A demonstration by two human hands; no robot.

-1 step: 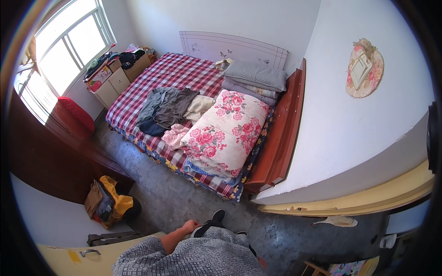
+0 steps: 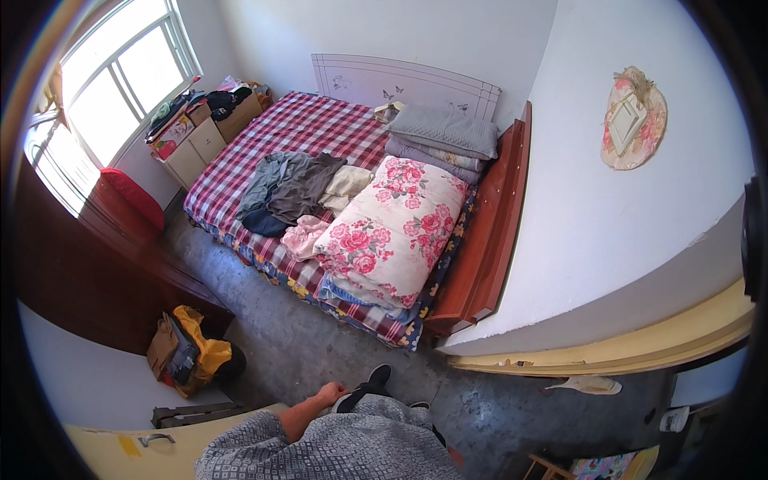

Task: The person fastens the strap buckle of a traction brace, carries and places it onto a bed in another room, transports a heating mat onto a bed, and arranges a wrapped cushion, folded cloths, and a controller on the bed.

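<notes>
The folded quilt is white, pink-flowered; you can't tell the grip of your left hand, before it, or hidden right hand.

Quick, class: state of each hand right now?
Left hand: too small to tell whether open or closed.
Right hand: cannot be told; only a sliver of skin shows.

Brt window glare top L, edges bent

Head camera: we look down from head height through a wide fisheye lens | nearest, at the lower edge: our grey square-patterned shirt | we face a maroon-and-white plaid-covered bed, mid-distance, its pale curved headboard farther back
</notes>
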